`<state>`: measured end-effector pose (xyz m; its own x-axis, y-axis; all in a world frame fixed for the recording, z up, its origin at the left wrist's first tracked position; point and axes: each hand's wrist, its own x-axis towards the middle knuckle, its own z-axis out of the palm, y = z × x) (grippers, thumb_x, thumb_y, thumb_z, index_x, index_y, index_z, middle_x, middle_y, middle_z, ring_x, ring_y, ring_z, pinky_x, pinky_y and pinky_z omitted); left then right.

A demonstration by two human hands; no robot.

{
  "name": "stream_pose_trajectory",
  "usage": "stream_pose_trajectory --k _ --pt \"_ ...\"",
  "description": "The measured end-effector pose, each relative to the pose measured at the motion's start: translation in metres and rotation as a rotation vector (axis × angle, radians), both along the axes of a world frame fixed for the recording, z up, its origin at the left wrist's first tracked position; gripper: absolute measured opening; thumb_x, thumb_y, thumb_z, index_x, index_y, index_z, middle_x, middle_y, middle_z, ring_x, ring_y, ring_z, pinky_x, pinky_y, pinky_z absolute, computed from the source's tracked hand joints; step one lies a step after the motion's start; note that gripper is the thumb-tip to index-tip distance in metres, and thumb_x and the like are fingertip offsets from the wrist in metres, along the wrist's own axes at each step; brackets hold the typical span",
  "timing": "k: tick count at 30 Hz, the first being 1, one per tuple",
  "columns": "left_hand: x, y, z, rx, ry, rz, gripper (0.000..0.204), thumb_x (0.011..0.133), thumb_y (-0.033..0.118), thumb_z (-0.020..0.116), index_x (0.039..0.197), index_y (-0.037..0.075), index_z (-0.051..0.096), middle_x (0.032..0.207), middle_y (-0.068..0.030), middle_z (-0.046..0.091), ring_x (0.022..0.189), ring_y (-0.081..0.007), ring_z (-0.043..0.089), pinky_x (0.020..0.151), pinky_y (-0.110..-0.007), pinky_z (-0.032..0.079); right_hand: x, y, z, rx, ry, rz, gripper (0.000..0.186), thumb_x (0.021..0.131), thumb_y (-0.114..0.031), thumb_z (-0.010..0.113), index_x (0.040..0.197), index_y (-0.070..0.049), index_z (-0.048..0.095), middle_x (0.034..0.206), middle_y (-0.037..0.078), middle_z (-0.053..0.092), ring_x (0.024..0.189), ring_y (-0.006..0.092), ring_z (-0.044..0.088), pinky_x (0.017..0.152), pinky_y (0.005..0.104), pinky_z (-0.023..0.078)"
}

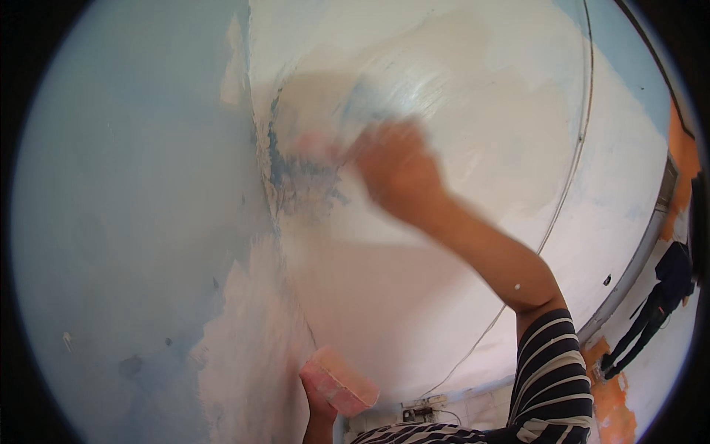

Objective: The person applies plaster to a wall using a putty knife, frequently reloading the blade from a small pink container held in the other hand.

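My right hand [396,170] is raised to the wall [473,177], close to the inside corner. Motion smears it, but it looks closed around a blurred pinkish tool [314,144], whose exact kind I cannot make out. This tool is at a rough patch where blue shows through the pale coat. Low down, my left hand [319,405] grips a pink rectangular tub [340,381], tilted and smeared with pale material. The tub's contents cannot be made out, and most of the left fingers are behind it.
A blue-grey wall [133,185] with pale patches meets the cream wall at a flaking corner. A thin cable [573,166] runs down the right side. Small items with wires [423,411] are at the bottom. Another person [662,288] in dark clothes stands far right.
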<state>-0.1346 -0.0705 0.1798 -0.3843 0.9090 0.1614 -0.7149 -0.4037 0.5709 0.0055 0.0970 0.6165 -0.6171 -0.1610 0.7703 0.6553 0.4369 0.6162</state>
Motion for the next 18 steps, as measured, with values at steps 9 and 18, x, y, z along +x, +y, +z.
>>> stream_pose_trajectory --k 9,18 --pt "0.013 -0.005 0.029 -0.055 -0.061 -0.026 0.066 0.097 0.063 0.046 0.131 0.007 0.053 0.111 -0.0057 0.064 0.102 -0.0206 0.064 0.085 -0.038 0.055 -0.033 0.044 -0.059 0.029 -0.210 0.016 0.042 0.090 -0.008 0.057 0.131 -0.017 0.061 0.112 0.013 0.065 0.103 0.0354 0.065 0.098 0.0558 0.047" --pt "0.025 -0.005 0.054 -0.143 -0.123 0.007 0.054 0.099 0.056 0.045 0.117 0.007 0.058 0.100 -0.0041 0.064 0.090 -0.0198 0.065 0.078 -0.038 0.054 0.071 0.032 0.088 0.176 0.720 0.043 0.035 0.082 -0.001 0.063 0.115 -0.009 0.070 0.098 0.011 0.066 0.090 0.0288 0.060 0.083 0.0463 0.050"
